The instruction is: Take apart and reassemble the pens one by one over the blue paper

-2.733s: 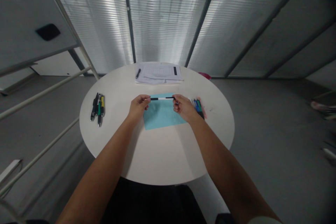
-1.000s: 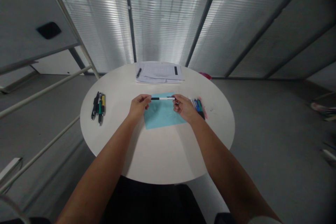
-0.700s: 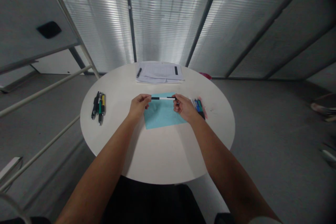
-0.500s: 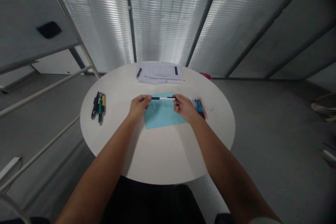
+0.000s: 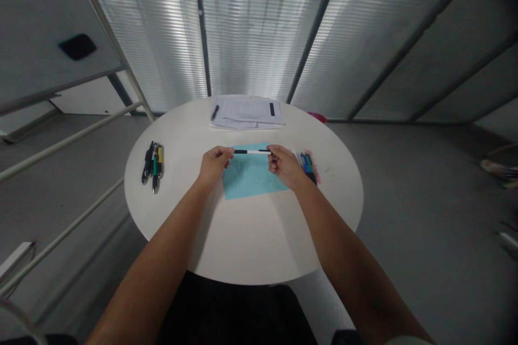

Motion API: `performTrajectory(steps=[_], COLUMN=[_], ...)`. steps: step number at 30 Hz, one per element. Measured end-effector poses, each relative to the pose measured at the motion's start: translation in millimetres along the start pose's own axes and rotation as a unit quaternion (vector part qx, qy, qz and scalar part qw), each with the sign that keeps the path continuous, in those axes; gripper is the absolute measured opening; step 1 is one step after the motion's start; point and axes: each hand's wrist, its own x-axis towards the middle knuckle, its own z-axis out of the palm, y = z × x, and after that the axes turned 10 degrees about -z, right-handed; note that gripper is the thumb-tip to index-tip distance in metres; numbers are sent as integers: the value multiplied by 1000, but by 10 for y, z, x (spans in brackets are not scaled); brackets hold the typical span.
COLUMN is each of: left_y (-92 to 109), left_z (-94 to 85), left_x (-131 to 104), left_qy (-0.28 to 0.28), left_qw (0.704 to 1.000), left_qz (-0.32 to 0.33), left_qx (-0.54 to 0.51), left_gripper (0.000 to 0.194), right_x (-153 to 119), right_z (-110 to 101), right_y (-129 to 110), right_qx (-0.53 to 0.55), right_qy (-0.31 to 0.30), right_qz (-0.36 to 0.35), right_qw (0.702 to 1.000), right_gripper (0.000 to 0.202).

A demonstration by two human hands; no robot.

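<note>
A pen (image 5: 253,152) is pinched by left grip (image 5: 214,164) and right grip (image 5: 285,165). Papers (image 5: 247,111) are set at the surface's (image 5: 251,242) far edge.

Between the fingers (image 5: 225,152): gap spanned by the held pen (image 5: 253,151)
Near edge: open table (image 5: 253,242) between the forearms (image 5: 174,234)
Left: room up to the pen cluster (image 5: 155,166)
Right: blue-green pens (image 5: 310,168) close by
Far side: paper stack (image 5: 246,112)

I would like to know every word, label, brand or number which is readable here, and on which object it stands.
Nothing can be read.
Paper stack: faint print, too small and blurred.
Pen in the left hand and right hand: no lettering can be made out.
Left-side pens and right-side pens: too small to tell.
</note>
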Motion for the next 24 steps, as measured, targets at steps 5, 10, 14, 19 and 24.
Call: performTrajectory(steps=[5,10,14,19,24], left_y=[3,15,21,-2,-31], left_z=[-4,-9,-12,-7,-12], left_x=[-2,-3,-6,12,26], left_qy=[7,6,3,13,16], left_qw=[1000,1000,1000,1000,1000], left_qz=[2,6,7,6,13], left_qx=[7,7,17,5,-5], left_gripper=[28,29,30,29,30], right_x=[-1,1,-12,-16,-3], right_z=[14,28,55,55,24], right_y=[-6,-19,-50,-34,18], right_qx=[-20,-13,-12,-30,-43], right_qy=[0,-1,4,-5,-25], right_qz=[-2,1,0,5,-6], right_qw=[1000,1000,1000,1000,999], right_gripper=[30,31,32,31,29])
